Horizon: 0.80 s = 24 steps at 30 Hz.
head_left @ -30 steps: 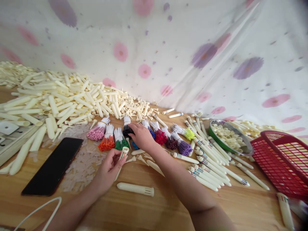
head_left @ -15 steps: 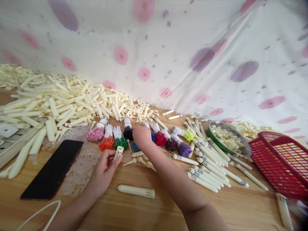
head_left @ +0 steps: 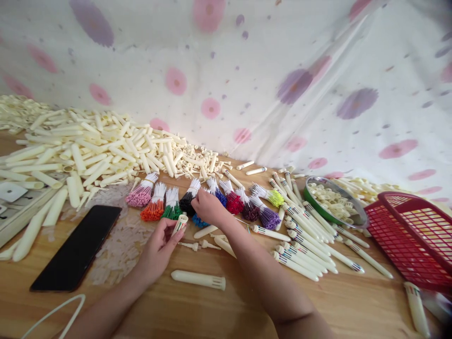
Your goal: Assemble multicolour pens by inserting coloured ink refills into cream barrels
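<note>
Nearest, a loose pen barrel (head_left: 198, 279) shows bare slots; to its right, colour-slotted pens (head_left: 295, 267) look finished. The left hand (head_left: 158, 248) grips a slotted barrel (head_left: 180, 224) showing some colour. The right hand (head_left: 211, 208) touches the black refill bundle (head_left: 186, 202), now tipped rightward since a moment ago; whether its fingers pinch, I cannot tell. The far-left barrel heap (head_left: 106, 147) seems undone.

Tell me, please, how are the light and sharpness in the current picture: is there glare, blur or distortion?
Head view: light soft, only a faint shadow on the wooden table; head view: no strong glare on the phone; head view: red basket seems stretched, bottom right corner dark and blurry; head view: pen barrel in the left hand fairly clear.
</note>
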Motion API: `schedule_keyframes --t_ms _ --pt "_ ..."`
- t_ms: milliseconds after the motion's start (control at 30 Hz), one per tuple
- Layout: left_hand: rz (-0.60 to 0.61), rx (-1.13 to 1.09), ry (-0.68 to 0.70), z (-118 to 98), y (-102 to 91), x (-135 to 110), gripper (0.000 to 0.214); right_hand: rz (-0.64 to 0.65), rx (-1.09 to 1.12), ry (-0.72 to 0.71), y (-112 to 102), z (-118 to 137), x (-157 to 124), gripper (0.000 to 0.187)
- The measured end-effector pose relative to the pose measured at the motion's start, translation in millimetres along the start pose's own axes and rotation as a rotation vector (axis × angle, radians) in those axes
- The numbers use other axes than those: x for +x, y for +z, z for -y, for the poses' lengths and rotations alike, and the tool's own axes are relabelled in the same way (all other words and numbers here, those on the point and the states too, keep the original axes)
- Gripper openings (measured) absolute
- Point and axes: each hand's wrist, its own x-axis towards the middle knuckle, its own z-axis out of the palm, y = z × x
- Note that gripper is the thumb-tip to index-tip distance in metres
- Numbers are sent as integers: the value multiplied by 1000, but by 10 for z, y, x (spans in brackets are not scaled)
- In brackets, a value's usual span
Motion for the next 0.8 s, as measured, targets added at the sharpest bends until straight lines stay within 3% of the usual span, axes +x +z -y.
schedule_keyframes --t_ms 333,567,800 --pt "-10 -79 -3 -94 162 102 45 35 -3 -84 -18 24 -233 19" --pt "-7 -108 7 -118 139 97 39 47 -30 -141 -94 90 -341 20" --pt "66 -169 6 -125 124 74 39 -25 40 -190 -269 -130 -651 8"
